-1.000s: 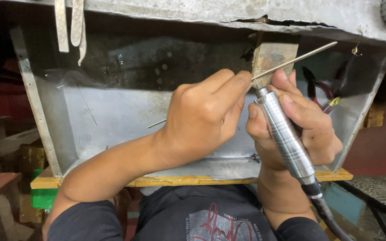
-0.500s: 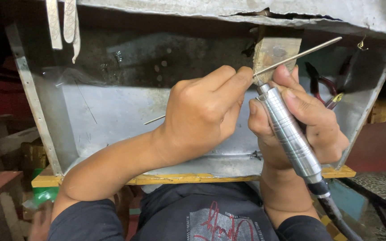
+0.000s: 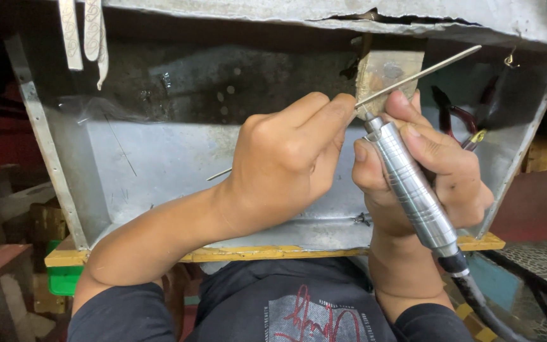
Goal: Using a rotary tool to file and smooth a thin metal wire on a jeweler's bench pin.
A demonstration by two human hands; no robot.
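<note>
My left hand pinches a long thin metal rod between thumb and forefinger; the rod slants from lower left, behind the hand, up to the upper right. My right hand grips a ribbed silver rotary handpiece with a black flexible cable leaving its lower end. The tool's tip meets the rod just in front of a small worn wooden peg that juts from the bench edge. The fingertips of both hands nearly touch at that spot.
A sheet-metal catch tray hangs below the bench, with a yellow wooden strip along its near edge. Pliers with red handles hang at the right. Flat metal strips dangle at the upper left.
Both hands and the tool keep the same hold; the view has only drifted slightly, and the rod sits a touch higher in the picture.
</note>
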